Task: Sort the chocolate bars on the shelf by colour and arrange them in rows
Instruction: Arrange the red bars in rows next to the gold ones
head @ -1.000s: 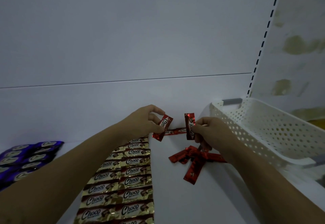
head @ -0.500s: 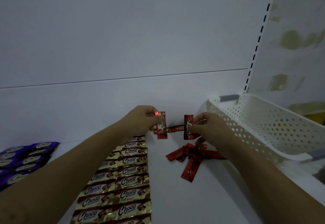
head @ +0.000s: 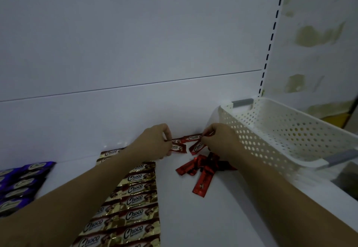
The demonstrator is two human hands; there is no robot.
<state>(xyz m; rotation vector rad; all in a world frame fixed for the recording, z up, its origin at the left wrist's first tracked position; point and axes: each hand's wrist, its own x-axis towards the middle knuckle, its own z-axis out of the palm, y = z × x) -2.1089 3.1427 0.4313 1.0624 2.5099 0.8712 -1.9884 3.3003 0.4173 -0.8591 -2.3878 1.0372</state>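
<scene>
At the back edge of the shelf (head: 184,217), my left hand (head: 155,144) pinches a red bar (head: 179,148) and my right hand (head: 219,140) a second red bar (head: 196,147), fingers clamped, between the gold rows (head: 139,198) and the white basket (head: 280,130).

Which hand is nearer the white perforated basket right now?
Right. The right hand is just beside the white basket; the left hand is farther left, beyond the red bars between them.

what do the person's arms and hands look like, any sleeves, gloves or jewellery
The left forearm and right forearm are bare as far as the frame shows, with no sleeves in view. The left hand and right hand are ungloved; no rings, watch or bracelet show in the dim light.
</scene>
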